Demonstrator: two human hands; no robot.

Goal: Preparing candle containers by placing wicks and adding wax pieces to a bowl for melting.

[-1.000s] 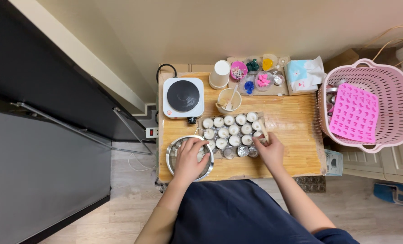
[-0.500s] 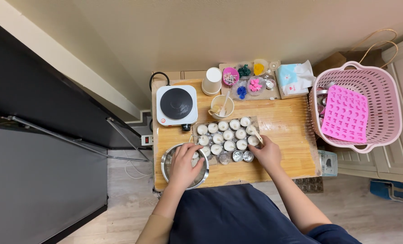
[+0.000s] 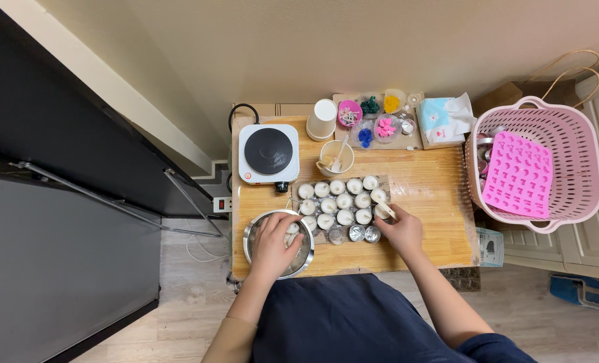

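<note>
Both arms reach forward from the body, elbows bent and tucked close. The left hand (image 3: 273, 240) is palm down, fingers curled and spread, wrist nearly straight, forearm in a tan sleeve. The right hand (image 3: 402, 229) sits further out to the side, bare forearm angled inward, fingers pinched together at the tips, knuckles up

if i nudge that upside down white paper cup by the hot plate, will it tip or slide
The white paper cup looks thin and empty, so it is probably very light and would slide on the smooth wooden table at a slight nudge. It stands upside down on its wider rim, so it likely resists tipping unless pushed near the top. If it fell, its tapered round shape would probably roll in a curve.
</note>
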